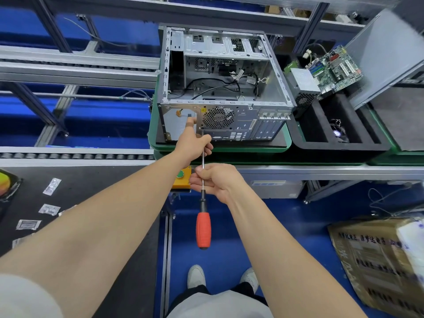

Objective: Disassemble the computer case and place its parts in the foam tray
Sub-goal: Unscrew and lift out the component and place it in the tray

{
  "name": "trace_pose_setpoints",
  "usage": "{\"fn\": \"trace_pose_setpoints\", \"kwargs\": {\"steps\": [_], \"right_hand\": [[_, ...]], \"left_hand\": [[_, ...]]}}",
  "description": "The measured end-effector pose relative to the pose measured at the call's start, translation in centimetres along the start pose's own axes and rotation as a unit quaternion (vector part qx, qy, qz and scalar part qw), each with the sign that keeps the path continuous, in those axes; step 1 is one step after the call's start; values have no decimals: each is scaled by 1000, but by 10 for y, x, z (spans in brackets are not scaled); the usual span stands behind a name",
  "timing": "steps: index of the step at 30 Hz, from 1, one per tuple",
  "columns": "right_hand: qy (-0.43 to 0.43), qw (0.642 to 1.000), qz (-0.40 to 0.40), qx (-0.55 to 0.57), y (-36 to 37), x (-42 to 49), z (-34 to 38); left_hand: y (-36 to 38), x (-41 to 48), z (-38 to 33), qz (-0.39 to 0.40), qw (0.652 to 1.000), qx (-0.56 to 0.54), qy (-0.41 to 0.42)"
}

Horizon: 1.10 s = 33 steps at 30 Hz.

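Observation:
An open silver computer case [270, 88] lies on a green-edged pallet, its rear panel with the fan grille [219, 117] facing me and loose cables inside. A long screwdriver with a red handle [203, 230] points its tip at the rear panel near the grille's lower left corner. My left hand [193, 140] grips the shaft near the tip, index finger stretched onto the panel. My right hand [214, 181] pinches the shaft lower down, above the handle. The black foam tray [312, 131] stands to the right, holding a power supply [304, 84], a motherboard [335, 67] and a small part.
A grey side panel [385, 56] leans at the far right. A yellow box with a green button [181, 177] sits on the conveyor edge below my hands. Small plastic bags [51, 187] lie on the black bench at left. A cardboard box [378, 260] stands on the blue floor.

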State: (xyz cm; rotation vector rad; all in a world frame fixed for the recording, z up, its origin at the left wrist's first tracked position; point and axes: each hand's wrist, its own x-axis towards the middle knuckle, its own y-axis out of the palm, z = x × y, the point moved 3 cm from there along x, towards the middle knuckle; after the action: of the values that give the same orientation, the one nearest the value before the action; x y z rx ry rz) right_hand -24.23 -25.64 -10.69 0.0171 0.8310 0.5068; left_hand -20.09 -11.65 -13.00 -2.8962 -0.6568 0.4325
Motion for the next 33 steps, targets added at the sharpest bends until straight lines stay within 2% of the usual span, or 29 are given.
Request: {"fn": "trace_pose_setpoints", "kwargs": {"steps": [4, 8, 12, 15, 16, 18, 20, 23, 25, 28, 29, 30, 31, 33], "right_hand": [[-40, 998, -28, -30, -7, 1, -3], [-83, 995, 58, 16, -8, 4, -10], [-38, 968, 155, 191, -6, 1, -19], [4, 904, 239, 354, 0, -4, -22], [-4, 900, 234, 367, 0, -3, -22], [-37, 929, 187, 316, 0, 0, -21], [-83, 963, 132, 220, -2, 2, -20], [-114, 991, 49, 54, -7, 3, -17], [-132, 987, -41, -85, -12, 2, -13], [-180, 932, -194, -247, -13, 0, -11], [-194, 920, -215, -263, -11, 1, -12], [-192, 923, -214, -254, -9, 2, -15], [-173, 942, -188, -217, -7, 4, -17], [-98, 990, -78, -64, -6, 9, -21]], "left_hand": [[2, 0, 4, -10, 1000, 19, 7], [1, 3, 5, -22, 999, 29, 10], [1, 6, 3, -20, 999, 26, 5], [4, 7, 2, -24, 999, 19, -18], [4, 6, 3, -23, 999, 16, -22], [2, 6, 3, -20, 999, 25, -18], [1, 6, 4, -16, 999, 48, -7], [0, 3, 4, -15, 998, 62, -2], [0, 0, 1, -18, 998, 59, -1], [1, -2, -2, -27, 998, 64, 3], [1, -3, -2, -29, 997, 66, 3], [0, -3, -2, -29, 997, 70, 2], [-1, -2, -2, -28, 997, 75, 0], [-3, -2, -1, -22, 996, 85, -3]]}}
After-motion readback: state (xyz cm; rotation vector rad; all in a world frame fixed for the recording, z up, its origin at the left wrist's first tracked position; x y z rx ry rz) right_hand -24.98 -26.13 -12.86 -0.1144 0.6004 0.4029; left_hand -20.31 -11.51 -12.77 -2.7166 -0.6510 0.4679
